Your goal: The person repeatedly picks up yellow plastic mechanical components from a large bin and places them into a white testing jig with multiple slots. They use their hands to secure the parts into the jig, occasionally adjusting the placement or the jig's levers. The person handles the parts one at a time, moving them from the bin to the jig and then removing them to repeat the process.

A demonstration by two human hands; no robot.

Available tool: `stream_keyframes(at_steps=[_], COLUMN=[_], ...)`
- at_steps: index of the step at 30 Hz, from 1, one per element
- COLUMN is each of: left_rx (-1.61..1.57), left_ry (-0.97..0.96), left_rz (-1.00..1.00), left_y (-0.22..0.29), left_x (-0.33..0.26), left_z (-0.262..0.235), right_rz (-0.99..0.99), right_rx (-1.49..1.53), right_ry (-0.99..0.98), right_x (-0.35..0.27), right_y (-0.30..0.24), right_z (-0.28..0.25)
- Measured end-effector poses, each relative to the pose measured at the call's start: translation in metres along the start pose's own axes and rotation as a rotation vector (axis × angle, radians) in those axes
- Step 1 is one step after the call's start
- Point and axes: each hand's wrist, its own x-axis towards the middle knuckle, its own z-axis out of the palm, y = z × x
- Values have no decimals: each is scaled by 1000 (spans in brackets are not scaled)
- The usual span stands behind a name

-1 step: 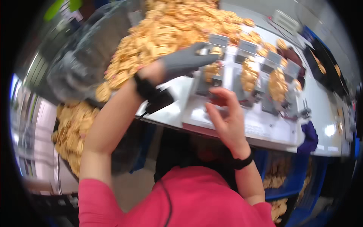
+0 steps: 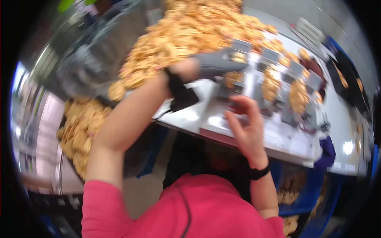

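My left hand (image 2: 218, 64), in a grey glove, reaches over the leftmost of several grey clamping fixtures. Its fingertips are at a small gold-coloured piece (image 2: 238, 57) near that fixture's upright grey plate (image 2: 241, 46); blur hides whether they grip it. Just below, another shiny gold piece (image 2: 233, 79) sits in the same fixture. My bare right hand (image 2: 249, 127) hovers at the front of this fixture, thumb and curved fingers apart, with nothing visible between them. Larger gold pieces, one in the middle fixture (image 2: 271, 83) and one to its right (image 2: 298, 96), stand in their holders.
A big heap of gold-coloured pieces (image 2: 186, 35) covers the table's back left, beside a clear plastic-lined container (image 2: 91, 59). More pieces fill a container (image 2: 81, 135) at left. A purple cloth (image 2: 326, 152) lies at the right front edge; blue bins (image 2: 303, 198) stand below.
My left hand has moved slightly right and away from me over the leftmost fixture. The whole view has shifted a little; my right hand keeps its pose near the fixture's front.
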Motion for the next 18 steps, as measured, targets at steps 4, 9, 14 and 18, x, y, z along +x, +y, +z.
stream_keyframes(at_steps=[4, 9, 14, 18], left_rx=[655, 631, 629, 591], left_ry=[37, 310, 290, 337], left_rz=[38, 137, 135, 175], left_y=[18, 20, 18, 25], left_x=[47, 27, 34, 38], left_z=[34, 45, 45, 36], right_rz=[45, 55, 41, 12], right_rx=[-33, 2, -20, -97], right_ry=[61, 18, 7, -3], right_x=[-6, -9, -9, -10], right_y=[1, 3, 3, 4], right_z=[-9, -8, -11, -10])
